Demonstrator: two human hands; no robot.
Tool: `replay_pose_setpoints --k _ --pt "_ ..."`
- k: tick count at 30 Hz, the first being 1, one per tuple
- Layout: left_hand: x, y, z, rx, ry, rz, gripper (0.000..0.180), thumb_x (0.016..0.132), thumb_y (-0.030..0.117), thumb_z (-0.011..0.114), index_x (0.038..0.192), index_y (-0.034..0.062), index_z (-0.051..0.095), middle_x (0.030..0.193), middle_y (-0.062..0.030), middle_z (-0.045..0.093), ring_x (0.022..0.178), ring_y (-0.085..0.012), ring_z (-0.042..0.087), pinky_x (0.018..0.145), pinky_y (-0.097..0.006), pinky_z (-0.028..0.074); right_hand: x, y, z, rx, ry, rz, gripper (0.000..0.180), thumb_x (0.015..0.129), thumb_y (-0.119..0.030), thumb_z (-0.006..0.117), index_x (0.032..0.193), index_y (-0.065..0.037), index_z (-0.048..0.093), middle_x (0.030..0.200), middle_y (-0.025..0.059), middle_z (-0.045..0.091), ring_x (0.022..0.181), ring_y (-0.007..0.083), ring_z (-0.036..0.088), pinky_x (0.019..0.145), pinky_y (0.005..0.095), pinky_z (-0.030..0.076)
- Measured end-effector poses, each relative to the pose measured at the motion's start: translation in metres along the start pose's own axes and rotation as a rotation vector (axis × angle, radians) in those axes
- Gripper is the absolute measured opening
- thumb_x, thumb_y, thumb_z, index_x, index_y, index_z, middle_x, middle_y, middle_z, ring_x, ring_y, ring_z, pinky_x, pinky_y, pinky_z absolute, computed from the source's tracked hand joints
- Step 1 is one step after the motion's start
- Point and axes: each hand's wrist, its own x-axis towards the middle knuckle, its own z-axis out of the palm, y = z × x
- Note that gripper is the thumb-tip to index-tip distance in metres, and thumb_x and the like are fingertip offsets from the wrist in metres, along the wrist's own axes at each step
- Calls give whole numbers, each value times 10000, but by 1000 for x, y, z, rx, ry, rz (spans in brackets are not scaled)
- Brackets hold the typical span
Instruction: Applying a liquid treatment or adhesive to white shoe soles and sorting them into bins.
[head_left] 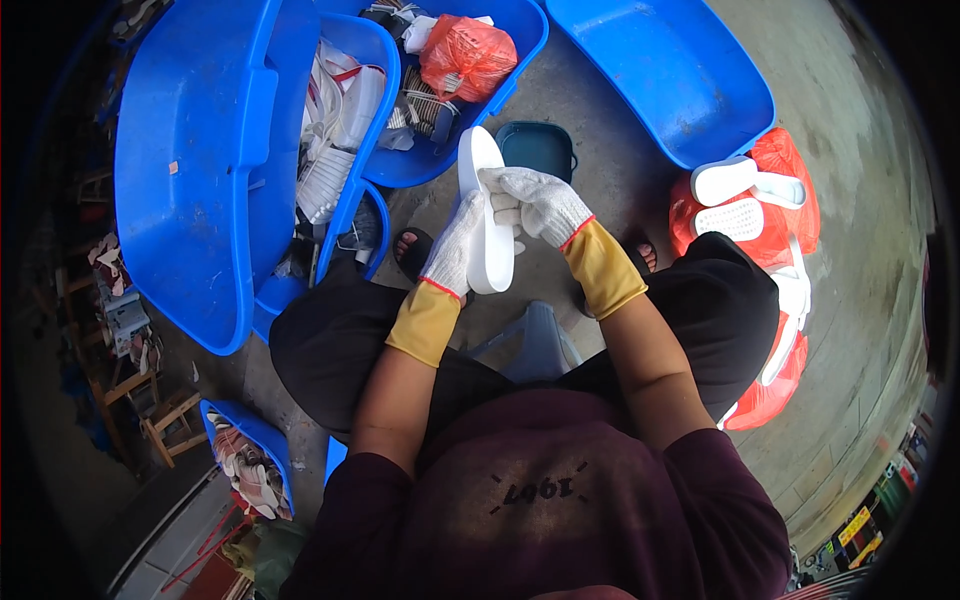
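Observation:
A white shoe sole (489,240) stands lengthwise in front of me, over the gap between my knees. My left hand (455,240), in a white knit glove with a yellow cuff, is wrapped round its left side. On the opposite edge, nearer its far end, the bent fingers of my right hand (535,203) are closed in the same kind of glove. Whether those fingers grip the sole's rim or a small piece at it, I cannot make out. Part of the sole's left edge is hidden behind my left glove.
Blue tubs (245,150) stand at the left, one with white soles (335,130), another with a red bag (467,58). A dark green basin (537,148) sits ahead. An upright blue tub (690,90) is far right. White soles (730,218) lie on red bags (785,150) beside my right knee.

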Motion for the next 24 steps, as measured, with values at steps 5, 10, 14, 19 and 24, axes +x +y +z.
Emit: replay_pose_setpoints --k 5,10,14,19,24 --pt "5 -14 -18 -144 192 -104 629 1032 519 615 1477 101 462 1202 -178 638 1034 -360 690 888 -569 609 64 28 -70 -72 434 -318 218 940 -156 744 1125 -52 791 984 89 773 881 218 728 807 351 595" --pt "-10 9 1 -226 150 -185 748 1015 577 615 1534 72 425 1271 -269 622 1115 -428 674 992 -611 563 112 -2 -109 -1699 648 -244 408 976 -90 583 1368 -134 692 1304 130 726 1115 287 731 943 364 588" --pt "-6 1 -14 -286 164 -214 759 1033 566 589 1559 52 399 1347 -290 602 1194 -483 638 1061 -621 519 150 -1 -115 -1968 508 -93 284 993 -155 602 1226 -44 721 1213 196 737 1136 338 723 946 469 593" --pt "2 3 -23 -223 5 -368 745 1058 561 541 1581 57 375 1486 -262 529 1377 -500 513 1146 -591 453 174 27 -163 -2019 496 -190 258 967 -142 624 1202 -74 707 1219 197 693 1132 370 701 921 483 593" --pt "-1 9 -22 -152 38 -336 769 1055 585 529 1598 72 347 1494 -274 518 1384 -520 501 1120 -582 476 168 27 -162 -1929 440 -298 284 952 -89 623 1201 -141 749 1243 113 711 1108 341 708 955 448 580"
